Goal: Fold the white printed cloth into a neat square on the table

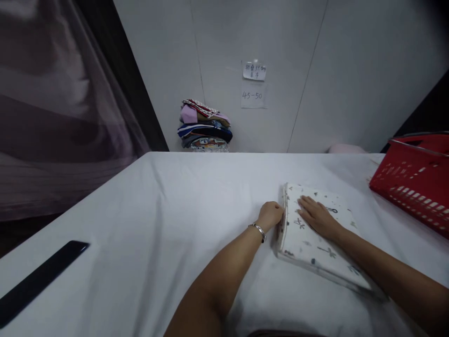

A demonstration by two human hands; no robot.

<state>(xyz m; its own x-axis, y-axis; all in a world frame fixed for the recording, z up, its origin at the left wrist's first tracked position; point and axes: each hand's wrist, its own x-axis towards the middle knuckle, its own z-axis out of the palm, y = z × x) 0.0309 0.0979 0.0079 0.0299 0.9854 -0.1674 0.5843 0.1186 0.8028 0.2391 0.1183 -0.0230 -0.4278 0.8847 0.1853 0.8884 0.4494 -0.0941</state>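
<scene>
While the right hand (317, 216) lay flat on top of the folded white printed cloth (301, 245), its grip spread wide, the left hand (271, 214) curled against the cloth's left edge; whether that grip pinched any fabric, I could not tell. A bracelet (258, 230) circled the left wrist. The cloth sat right of centre on the white-covered counter (206, 201), its right part hidden by the right forearm. A red basket (421, 182) stood beyond it at the right, apart from it and cut off by the view's edge. A dark flat strip (42, 283) lay at the near left, well apart from both hands. Past the far edge rose a pile of folded fabrics (205, 126), near two paper notes (254, 71) on the wall (252, 28). A shiny curtain (52, 103) filled the left side.
</scene>
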